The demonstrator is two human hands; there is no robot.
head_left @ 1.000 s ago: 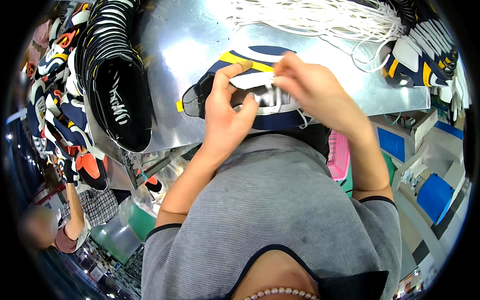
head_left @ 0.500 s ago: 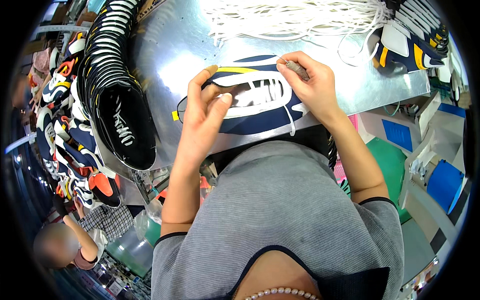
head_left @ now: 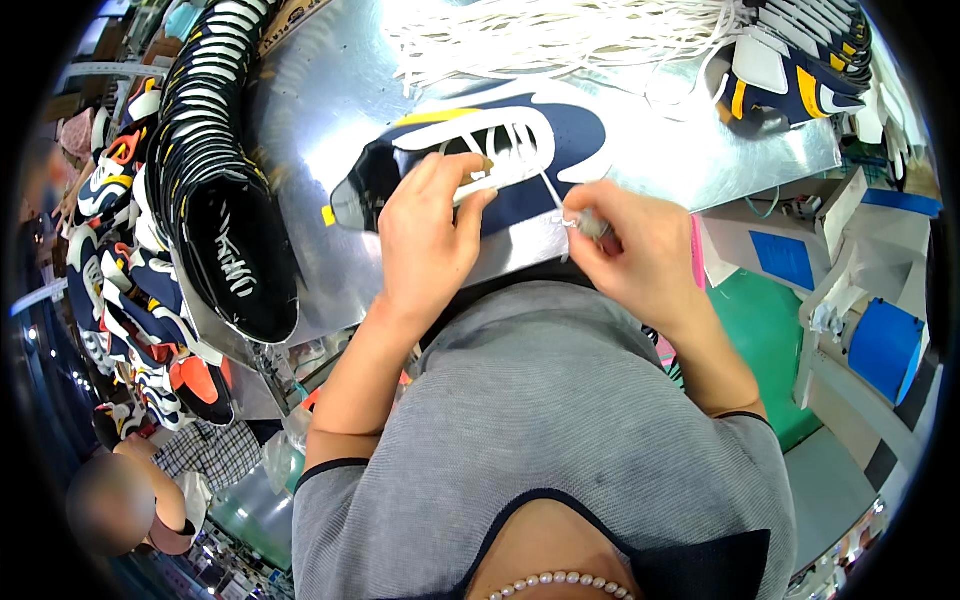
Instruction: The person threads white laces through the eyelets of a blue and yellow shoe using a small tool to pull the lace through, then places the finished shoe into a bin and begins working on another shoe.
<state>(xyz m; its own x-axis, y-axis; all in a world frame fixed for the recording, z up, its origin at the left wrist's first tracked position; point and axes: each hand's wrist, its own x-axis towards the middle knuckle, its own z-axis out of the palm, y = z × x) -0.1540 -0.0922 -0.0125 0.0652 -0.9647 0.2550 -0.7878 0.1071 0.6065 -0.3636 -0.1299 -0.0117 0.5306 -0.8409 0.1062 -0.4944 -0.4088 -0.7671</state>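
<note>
A navy, white and yellow shoe upper [head_left: 580,130] lies flat on the metal table, its toe to the right. White shoelace rows cross its opening. My left hand [head_left: 432,225] is closed on the near edge of the opening, thumb and fingertips pinched there. Just off the upper's near side, my right hand [head_left: 640,245] grips an awl-like tool [head_left: 594,224] by its grey-brown handle. From the opening, a white shoelace [head_left: 551,188] runs taut to my right fingertips, which pinch it too. The tool's tip is hidden.
A long curved stack of black-lined shoe uppers [head_left: 235,255] stands at the left. Loose white laces [head_left: 560,45] are heaped across the far side. More uppers [head_left: 790,85] sit at the far right. White bins [head_left: 780,240] stand beyond the table's right edge; another person [head_left: 165,490] is at lower left.
My right hand has moved from the upper's far side to its near side, drawing the lace out taut. My left hand has shifted right, and the upper has turned slightly.
</note>
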